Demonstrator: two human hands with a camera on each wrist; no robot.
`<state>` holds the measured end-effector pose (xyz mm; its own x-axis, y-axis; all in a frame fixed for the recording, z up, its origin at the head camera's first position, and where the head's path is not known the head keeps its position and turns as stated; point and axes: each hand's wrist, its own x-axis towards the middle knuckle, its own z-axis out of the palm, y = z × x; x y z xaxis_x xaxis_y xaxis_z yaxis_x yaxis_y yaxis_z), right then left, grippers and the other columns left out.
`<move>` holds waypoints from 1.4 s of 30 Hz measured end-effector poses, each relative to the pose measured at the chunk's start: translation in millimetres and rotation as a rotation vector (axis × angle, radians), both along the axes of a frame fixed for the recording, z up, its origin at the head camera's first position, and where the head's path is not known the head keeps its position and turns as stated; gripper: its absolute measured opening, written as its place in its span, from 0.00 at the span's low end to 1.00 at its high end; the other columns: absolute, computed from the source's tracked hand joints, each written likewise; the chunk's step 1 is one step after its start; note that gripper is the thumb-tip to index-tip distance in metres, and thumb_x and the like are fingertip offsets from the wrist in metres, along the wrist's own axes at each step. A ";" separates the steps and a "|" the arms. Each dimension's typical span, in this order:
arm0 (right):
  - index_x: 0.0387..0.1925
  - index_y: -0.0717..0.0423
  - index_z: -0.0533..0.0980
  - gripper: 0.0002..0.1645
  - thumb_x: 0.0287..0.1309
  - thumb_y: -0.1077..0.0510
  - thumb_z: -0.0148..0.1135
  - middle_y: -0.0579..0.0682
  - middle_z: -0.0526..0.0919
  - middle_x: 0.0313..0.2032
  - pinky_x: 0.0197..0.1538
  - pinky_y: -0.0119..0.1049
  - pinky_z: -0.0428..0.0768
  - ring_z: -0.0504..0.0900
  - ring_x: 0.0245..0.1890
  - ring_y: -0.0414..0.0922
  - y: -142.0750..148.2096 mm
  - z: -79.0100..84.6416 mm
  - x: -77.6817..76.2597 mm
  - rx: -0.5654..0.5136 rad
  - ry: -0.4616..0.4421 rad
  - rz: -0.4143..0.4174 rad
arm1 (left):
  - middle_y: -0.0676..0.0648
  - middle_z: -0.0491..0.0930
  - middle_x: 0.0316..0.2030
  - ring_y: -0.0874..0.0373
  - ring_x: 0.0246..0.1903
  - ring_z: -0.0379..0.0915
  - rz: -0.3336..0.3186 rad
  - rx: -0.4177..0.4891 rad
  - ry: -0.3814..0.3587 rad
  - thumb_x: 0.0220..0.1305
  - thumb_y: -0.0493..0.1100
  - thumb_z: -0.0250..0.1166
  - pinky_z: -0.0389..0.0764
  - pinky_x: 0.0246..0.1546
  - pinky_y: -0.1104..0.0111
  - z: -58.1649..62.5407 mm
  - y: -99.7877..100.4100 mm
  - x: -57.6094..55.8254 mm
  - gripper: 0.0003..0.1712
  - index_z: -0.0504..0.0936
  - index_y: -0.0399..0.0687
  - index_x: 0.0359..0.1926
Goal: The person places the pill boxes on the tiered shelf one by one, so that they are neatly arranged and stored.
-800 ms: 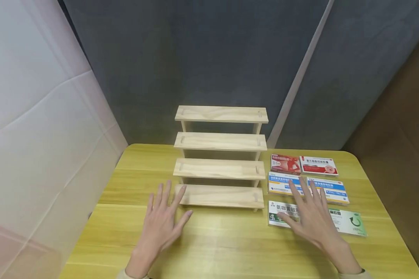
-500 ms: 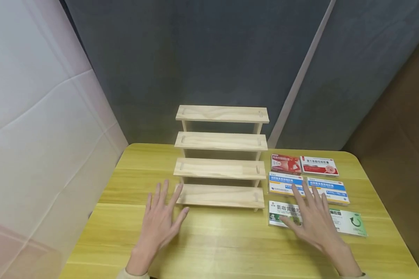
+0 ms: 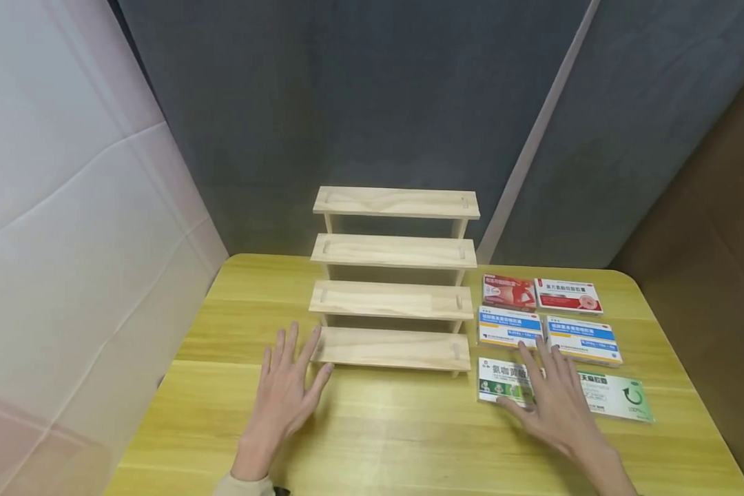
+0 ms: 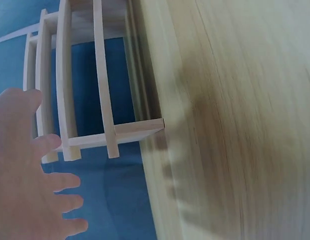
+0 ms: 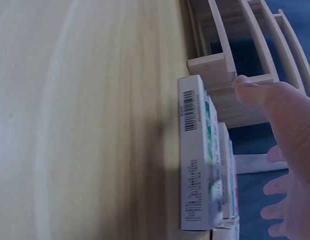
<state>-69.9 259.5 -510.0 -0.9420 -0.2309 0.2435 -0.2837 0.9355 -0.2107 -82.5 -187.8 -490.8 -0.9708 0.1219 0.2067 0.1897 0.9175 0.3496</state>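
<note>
Both hands hover over the table with fingers spread, holding nothing. My left hand (image 3: 282,399) is just left of the lowest step of a pale wooden four-tier display stand (image 3: 390,346); in the left wrist view its fingers stand apart from the stand. Above the front row of medicine boxes is my right hand (image 3: 558,406), partly covering a white-and-green box (image 3: 501,381) and another green-and-white box (image 3: 620,398). Behind them lie two blue-and-white boxes (image 3: 507,326). Farthest back are a red box (image 3: 508,292) and a white-and-red box (image 3: 568,296).
The yellow wood-grain table (image 3: 384,441) carries the stand at its back middle and the boxes at its right. A dark grey curtain (image 3: 378,96) hangs behind, a white sheet (image 3: 93,227) stands at the left, and a brown panel (image 3: 713,227) at the right.
My right hand has drawn back slightly towards me, uncovering more of the blue-and-white boxes. The left hand has shifted only a little. Stand and boxes stay in place.
</note>
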 end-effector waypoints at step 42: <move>0.70 0.71 0.62 0.53 0.50 0.53 0.79 0.81 0.60 0.67 0.65 0.74 0.66 0.63 0.65 0.76 15.0 -22.7 7.9 -0.148 -0.179 -0.024 | 0.36 0.48 0.80 0.38 0.78 0.45 0.062 0.638 -0.160 0.81 0.52 0.48 0.49 0.78 0.44 -57.1 8.3 -25.4 0.39 0.45 0.40 0.81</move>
<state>-62.0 274.6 -532.6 -0.9780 -0.1820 0.1016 -0.2075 0.8965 -0.3915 -107.9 -179.5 -547.9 -0.9968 -0.0341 0.0725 0.0436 0.5284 0.8479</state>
